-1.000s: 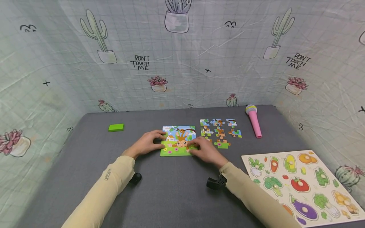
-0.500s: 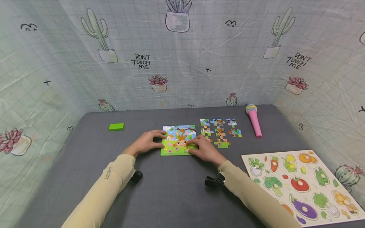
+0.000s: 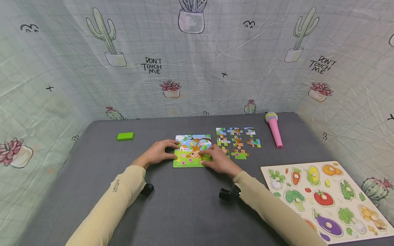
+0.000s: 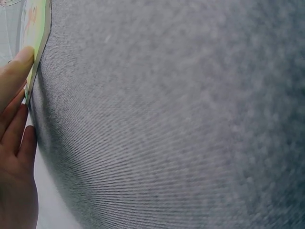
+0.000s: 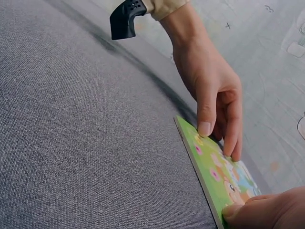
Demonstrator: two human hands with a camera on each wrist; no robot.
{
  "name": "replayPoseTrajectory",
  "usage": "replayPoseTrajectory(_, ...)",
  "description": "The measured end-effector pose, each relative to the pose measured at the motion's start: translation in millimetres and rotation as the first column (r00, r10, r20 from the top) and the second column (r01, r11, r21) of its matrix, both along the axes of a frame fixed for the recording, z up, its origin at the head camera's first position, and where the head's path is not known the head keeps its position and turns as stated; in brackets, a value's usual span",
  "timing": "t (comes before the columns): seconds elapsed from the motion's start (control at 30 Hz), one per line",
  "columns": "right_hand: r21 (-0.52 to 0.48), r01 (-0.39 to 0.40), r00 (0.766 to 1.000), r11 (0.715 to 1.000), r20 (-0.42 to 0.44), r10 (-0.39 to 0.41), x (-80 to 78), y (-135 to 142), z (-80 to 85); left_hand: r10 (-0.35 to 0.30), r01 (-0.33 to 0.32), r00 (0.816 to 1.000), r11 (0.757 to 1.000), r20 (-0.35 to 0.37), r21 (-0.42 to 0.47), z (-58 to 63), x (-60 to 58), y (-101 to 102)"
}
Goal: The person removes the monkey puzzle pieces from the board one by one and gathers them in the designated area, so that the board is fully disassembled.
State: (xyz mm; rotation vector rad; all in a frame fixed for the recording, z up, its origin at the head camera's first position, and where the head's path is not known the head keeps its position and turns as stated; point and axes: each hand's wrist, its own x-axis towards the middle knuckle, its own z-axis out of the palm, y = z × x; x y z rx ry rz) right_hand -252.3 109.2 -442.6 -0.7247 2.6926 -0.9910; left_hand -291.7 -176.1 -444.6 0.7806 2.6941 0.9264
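A monkey-picture puzzle board [image 3: 187, 159] lies flat on the grey table, with blue sky above and green grass below. My left hand [image 3: 157, 152] steadies its left edge; thumb and fingertips press on the rim, as the right wrist view shows. Over the lower right part of the board, my right hand [image 3: 220, 160] pinches a small green puzzle piece [image 3: 207, 157] between thumb and index finger. Most of that piece is hidden by the fingers. Just right of the board, several loose puzzle pieces [image 3: 237, 142] lie in rows, some partly behind the right hand.
A pink toy microphone [image 3: 275, 132] lies at the back right. In the right foreground is a vegetable knob board [image 3: 309, 199], partly under the right sleeve [image 3: 274, 208]. A green block [image 3: 125, 136] sits at the back left. A patterned cloth [image 3: 197, 75] hangs behind the table.
My right hand has shifted slightly left across the board, its fingertips still at the lower right area. The left hand and the board have kept their places.
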Motion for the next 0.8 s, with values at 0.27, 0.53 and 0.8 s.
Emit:
replayPoseTrajectory(0.27, -0.016, 0.018, 0.999, 1.000, 0.044, -0.017, 0.0, -1.3, 2.5, -0.015, 0.015, 1.000, 1.000, 0.003, -0.012, 1.7, -0.6, -0.3)
replayPoseTrajectory(0.53, -0.028, 0.024, 0.999, 0.999, 0.029, -0.023, 2.2, -1.8, 1.9, -0.013, 0.013, 1.000, 1.000, 0.007, -0.016, -0.1, -1.0, -1.6)
replayPoseTrajectory(0.8, -0.057, 0.006, 1.000, 0.998, 0.000, -0.006, 3.8, -0.2, 2.2, -0.003, 0.003, 1.000, 1.000, 0.025, -0.025, 0.1, -2.4, -0.2)
